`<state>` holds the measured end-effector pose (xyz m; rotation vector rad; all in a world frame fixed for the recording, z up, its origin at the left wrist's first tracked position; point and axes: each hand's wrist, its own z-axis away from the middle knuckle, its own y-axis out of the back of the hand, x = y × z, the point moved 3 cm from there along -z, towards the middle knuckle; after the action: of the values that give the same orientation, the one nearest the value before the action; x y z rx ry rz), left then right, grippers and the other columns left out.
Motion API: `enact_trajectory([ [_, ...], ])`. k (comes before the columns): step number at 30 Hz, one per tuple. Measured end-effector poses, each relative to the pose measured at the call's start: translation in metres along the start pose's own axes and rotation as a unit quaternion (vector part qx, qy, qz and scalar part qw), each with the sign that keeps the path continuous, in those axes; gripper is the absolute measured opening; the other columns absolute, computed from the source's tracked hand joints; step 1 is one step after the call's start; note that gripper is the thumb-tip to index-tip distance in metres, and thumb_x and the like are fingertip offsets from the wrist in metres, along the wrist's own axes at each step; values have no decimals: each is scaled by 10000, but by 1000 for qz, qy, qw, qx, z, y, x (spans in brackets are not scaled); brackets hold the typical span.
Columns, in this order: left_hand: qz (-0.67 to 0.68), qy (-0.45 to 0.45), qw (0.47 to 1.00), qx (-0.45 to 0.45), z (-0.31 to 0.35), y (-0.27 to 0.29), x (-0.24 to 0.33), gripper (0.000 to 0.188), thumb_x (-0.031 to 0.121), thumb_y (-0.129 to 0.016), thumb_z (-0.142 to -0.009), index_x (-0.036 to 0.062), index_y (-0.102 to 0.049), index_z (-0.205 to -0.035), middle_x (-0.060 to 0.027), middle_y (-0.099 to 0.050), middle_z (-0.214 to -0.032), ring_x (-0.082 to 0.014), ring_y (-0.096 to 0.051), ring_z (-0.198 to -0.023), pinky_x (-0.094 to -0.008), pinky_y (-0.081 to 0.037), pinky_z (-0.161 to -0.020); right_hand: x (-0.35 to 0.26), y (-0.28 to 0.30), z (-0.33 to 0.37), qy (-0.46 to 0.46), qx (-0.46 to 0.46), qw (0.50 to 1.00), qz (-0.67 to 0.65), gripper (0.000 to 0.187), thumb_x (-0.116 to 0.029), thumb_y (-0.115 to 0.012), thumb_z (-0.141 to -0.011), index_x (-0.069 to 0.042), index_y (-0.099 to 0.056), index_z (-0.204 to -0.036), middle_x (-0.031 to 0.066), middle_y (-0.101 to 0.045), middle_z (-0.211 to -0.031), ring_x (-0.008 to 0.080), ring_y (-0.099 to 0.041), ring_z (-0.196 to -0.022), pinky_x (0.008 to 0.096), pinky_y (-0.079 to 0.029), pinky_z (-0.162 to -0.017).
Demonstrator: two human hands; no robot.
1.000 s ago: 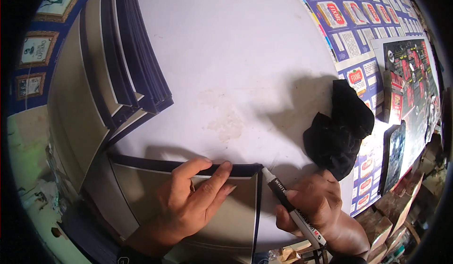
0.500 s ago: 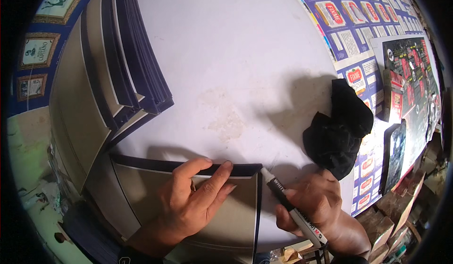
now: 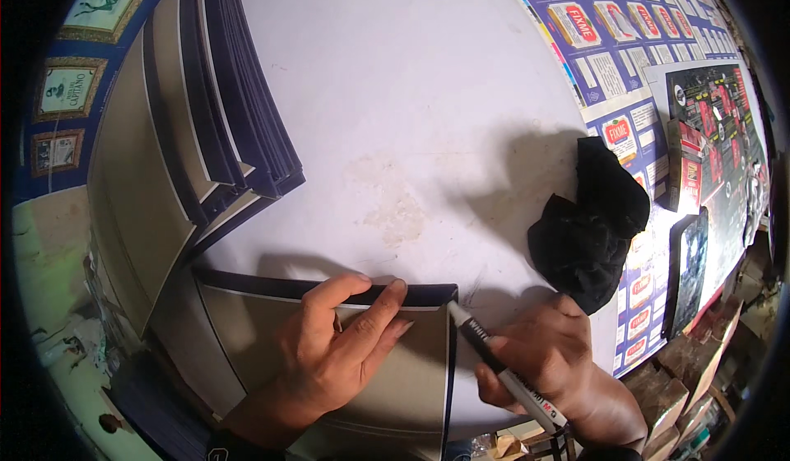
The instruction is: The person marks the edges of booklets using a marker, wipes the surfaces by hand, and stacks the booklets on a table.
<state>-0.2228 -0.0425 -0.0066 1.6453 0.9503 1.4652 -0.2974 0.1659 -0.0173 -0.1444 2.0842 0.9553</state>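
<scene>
A tan panel with dark navy borders [image 3: 424, 350] lies on the white table close to me. My left hand [image 3: 333, 354] rests on it with fingers apart, fingertips at the dark strip along its far edge. In my right hand [image 3: 550, 350] is a black-and-white marker pen [image 3: 527, 395], gripped between thumb and fingers. The marker's pale tip is at the panel's far right corner, by the dark right border. Whether the tip touches cannot be made out.
Stacked tan panels with dark borders [image 3: 132, 181] stand at the left. A crumpled black cloth [image 3: 584, 239] lies beyond my right hand. Printed sheets [image 3: 613, 74], a small red box [image 3: 685, 169] and a dark flat object [image 3: 687, 272] occupy the table's right side.
My right hand has shifted the marker's tip slightly left and nearer to me, along the panel's corner. My left hand has stayed in place.
</scene>
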Motion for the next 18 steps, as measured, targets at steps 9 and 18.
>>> enact_trajectory([
  [9, 7, -8, 1000, 6, 2, -4, -2, 493, 155, -852, -734, 124, -710, -1206, -87, -527, -1098, -167, -638, -794, -272, -532, -553, 0, 1, 1, -18, 2, 1000, 13, 372, -147, -812, -693, -69, -582, -976, 5, -670, -706, 141, -630, -568, 258, -371, -533],
  [18, 19, 12, 1000, -1, 3, -1, -1, 437, 139, -821, -747, 76, -720, -1168, -97, -535, -1136, -177, -536, -856, -274, -413, -583, -1, 4, 0, -50, 46, 997, 26, 299, -198, -816, -722, -81, -595, -886, 19, -670, -704, 157, -639, -555, 268, -410, -510],
])
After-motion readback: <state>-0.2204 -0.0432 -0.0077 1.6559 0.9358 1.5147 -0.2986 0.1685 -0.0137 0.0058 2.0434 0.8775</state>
